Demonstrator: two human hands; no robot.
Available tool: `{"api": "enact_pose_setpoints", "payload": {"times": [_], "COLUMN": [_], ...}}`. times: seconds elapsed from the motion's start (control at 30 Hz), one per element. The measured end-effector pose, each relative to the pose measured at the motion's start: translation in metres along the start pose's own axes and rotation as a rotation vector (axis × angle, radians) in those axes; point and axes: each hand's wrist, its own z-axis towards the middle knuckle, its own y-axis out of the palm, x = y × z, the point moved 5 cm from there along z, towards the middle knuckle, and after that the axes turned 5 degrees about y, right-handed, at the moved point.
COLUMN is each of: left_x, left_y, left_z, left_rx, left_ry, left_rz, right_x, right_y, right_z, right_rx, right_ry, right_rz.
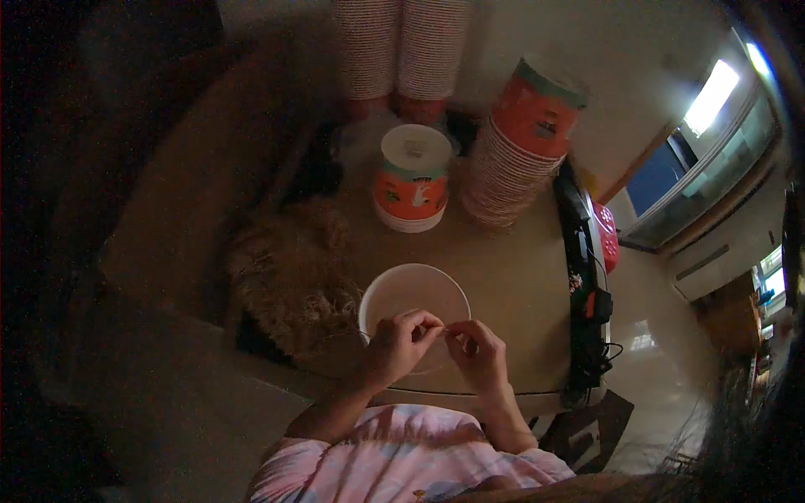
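White bowl (412, 289) sits beneath the left hand (402, 345) and right hand (480, 352), both pinched closed; whether they hold anything is unclear.

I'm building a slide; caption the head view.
Left hand and right hand held close together over a round white tub, beside a shaggy brown fibrous bundle.

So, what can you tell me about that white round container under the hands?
The white container looks like smooth paper or plastic, round, with a thin pale rim. It stands mouth up on the brownish table, near the person's side. The left hand and right hand cover part of it; whether they touch it is unclear.
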Motion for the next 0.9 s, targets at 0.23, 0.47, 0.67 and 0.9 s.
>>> {"api": "enact_pose_setpoints", "payload": {"times": [0.23, 0.47, 0.67, 0.9], "left_x": [-0.001, -0.001, -0.001, 0.000], "left_y": [-0.004, 0.015, 0.014, -0.002], "left_z": [0.002, 0.002, 0.001, -0.002], "left_rx": [0.025, -0.039, -0.028, 0.029], "left_ry": [-0.029, 0.179, 0.089, 0.019], "left_rz": [0.024, 0.061, 0.141, 0.060], "right_x": [0.007, 0.004, 0.001, 0.000], "right_y": [-0.004, -0.003, -0.005, -0.012], "right_z": [0.001, 0.001, 0.002, 0.002], "right_rx": [-0.009, -0.106, -0.073, 0.008], "right_ry": [0.038, 0.113, 0.064, 0.029], "right_rz": [-0.031, -0.085, -0.132, -0.089]}}
